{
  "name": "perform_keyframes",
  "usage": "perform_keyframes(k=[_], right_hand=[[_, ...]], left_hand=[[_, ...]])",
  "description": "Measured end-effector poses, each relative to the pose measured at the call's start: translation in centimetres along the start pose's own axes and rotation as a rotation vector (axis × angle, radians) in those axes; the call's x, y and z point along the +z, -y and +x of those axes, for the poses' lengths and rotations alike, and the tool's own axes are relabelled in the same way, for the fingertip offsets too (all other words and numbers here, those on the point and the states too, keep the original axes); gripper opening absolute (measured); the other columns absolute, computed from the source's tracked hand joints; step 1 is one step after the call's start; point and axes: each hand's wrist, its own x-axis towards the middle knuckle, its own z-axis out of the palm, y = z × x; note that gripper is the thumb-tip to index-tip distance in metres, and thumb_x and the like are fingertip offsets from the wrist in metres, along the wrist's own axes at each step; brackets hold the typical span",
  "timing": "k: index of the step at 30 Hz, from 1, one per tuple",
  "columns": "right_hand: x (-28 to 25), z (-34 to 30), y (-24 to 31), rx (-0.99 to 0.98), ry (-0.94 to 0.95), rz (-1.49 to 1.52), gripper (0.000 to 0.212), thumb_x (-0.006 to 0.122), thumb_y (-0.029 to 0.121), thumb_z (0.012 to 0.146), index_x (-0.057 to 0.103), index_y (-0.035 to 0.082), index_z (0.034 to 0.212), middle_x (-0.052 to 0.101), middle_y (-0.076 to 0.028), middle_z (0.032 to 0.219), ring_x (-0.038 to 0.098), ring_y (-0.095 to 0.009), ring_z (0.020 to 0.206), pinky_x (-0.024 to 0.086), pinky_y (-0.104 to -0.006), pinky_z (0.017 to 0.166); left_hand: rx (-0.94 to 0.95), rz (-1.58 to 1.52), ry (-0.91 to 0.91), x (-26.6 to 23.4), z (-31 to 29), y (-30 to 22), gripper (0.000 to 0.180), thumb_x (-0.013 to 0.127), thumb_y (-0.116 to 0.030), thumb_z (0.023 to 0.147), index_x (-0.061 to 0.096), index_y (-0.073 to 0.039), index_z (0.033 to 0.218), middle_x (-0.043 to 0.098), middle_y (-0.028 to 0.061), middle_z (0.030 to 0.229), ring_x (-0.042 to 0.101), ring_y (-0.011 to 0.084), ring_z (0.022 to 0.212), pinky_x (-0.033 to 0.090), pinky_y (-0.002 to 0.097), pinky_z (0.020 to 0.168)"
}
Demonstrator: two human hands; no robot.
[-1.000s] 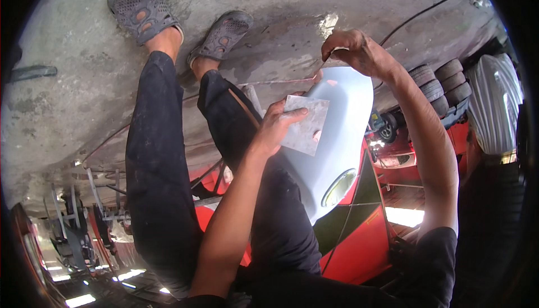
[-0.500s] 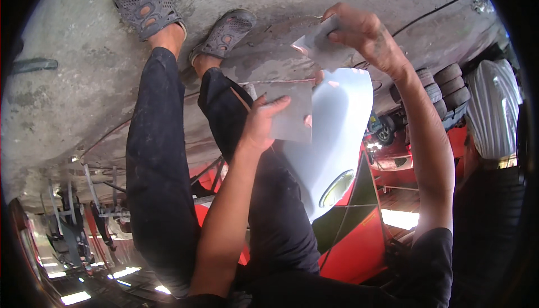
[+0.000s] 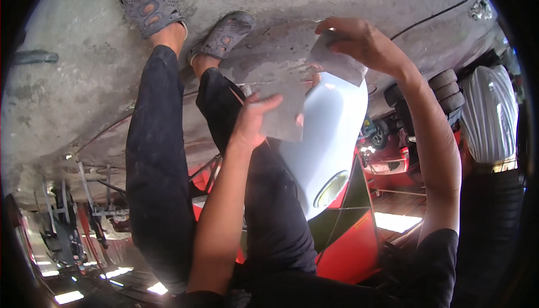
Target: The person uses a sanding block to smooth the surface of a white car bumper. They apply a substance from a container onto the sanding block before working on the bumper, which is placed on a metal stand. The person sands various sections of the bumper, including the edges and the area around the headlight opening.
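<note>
My left hand (image 3: 251, 121) is closed on a thin grey rectangular metal putty plate (image 3: 283, 118), thumb across its face. A small pinkish dab of paste (image 3: 299, 119) sits near the plate's right edge. Farther up and to the right, my right hand (image 3: 365, 45) pinches a flat grey metal spreader (image 3: 336, 64), somewhat blurred. The spreader's lower edge overlaps the top of a smooth pale car body panel (image 3: 332, 131) in the picture; whether they touch I cannot tell. Near its lower end the panel has an oval opening (image 3: 331, 189). My left plate covers part of the panel's left side.
My legs and clog-clad feet (image 3: 224, 35) extend over the stained concrete floor (image 3: 84, 21). A red and dark panel (image 3: 348, 240) lies below the pale one. Stacked tyres (image 3: 446, 89) and a silver-covered object (image 3: 489, 114) stand right. Metal stands (image 3: 87, 187) are at left.
My right hand has lowered a little, and its spreader has turned from pointing left to slanting down toward the right. My left hand and plate have shifted slightly left.
</note>
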Motion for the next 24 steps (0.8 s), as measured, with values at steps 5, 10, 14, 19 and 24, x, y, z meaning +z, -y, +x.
perform_keyframes(k=[5, 10, 14, 19, 24], right_hand=[[2.6, 4.4, 0.5, 0.009, 0.071, -0.380, 0.031, 0.072, 0.004, 0.081, 0.067, 0.002, 0.112, 0.075, -0.019, 0.102, 0.072, -0.039, 0.098, 0.055, -0.0448, 0.084], [4.3, 9.7, -0.2, 0.149, 0.312, -0.522, 0.040, 0.079, 0.003, 0.067, 0.071, 0.001, 0.106, 0.075, -0.020, 0.100, 0.072, -0.041, 0.099, 0.055, -0.0488, 0.083], [6.0, 12.0, 0.4, 0.303, 0.392, -0.652, 0.032, 0.077, -0.002, 0.075, 0.078, 0.000, 0.107, 0.077, -0.021, 0.111, 0.074, -0.041, 0.103, 0.060, -0.0489, 0.081], [7.3, 12.9, 1.3, 0.360, 0.508, -0.755, 0.034, 0.080, -0.002, 0.074, 0.080, 0.003, 0.108, 0.078, -0.018, 0.111, 0.075, -0.036, 0.104, 0.060, -0.0490, 0.081], [8.0, 13.1, 1.6, 0.439, 0.575, -0.813, 0.035, 0.081, -0.002, 0.075, 0.082, 0.008, 0.108, 0.079, -0.014, 0.110, 0.075, -0.034, 0.104, 0.060, -0.0471, 0.081]], left_hand=[[-0.098, 0.346, 0.028, -0.4, -0.2, 1.4, 0.053, 0.071, -0.012, 0.091, 0.060, 0.004, 0.141, 0.070, 0.0095, 0.123, 0.065, 0.0202, 0.113, 0.050, 0.0337, 0.098], [-0.076, 0.425, 0.106, 0.1, 0.2, 1.8, 0.044, 0.072, -0.018, 0.092, 0.066, 0.000, 0.132, 0.070, 0.0073, 0.118, 0.066, 0.0175, 0.104, 0.052, 0.0335, 0.092], [-0.069, 0.456, 0.104, 0.0, 0.4, 2.2, 0.042, 0.073, -0.018, 0.091, 0.068, -0.001, 0.128, 0.070, 0.0069, 0.114, 0.066, 0.0173, 0.103, 0.051, 0.0336, 0.092], [-0.055, 0.459, 0.097, 0.0, 0.5, 2.4, 0.043, 0.074, -0.018, 0.090, 0.067, 0.000, 0.129, 0.070, 0.0071, 0.113, 0.065, 0.0172, 0.103, 0.051, 0.0336, 0.092], [-0.072, 0.434, 0.094, 0.3, 0.3, 2.2, 0.046, 0.074, -0.018, 0.090, 0.065, 0.001, 0.132, 0.069, 0.0076, 0.115, 0.065, 0.0179, 0.104, 0.050, 0.0335, 0.093]])
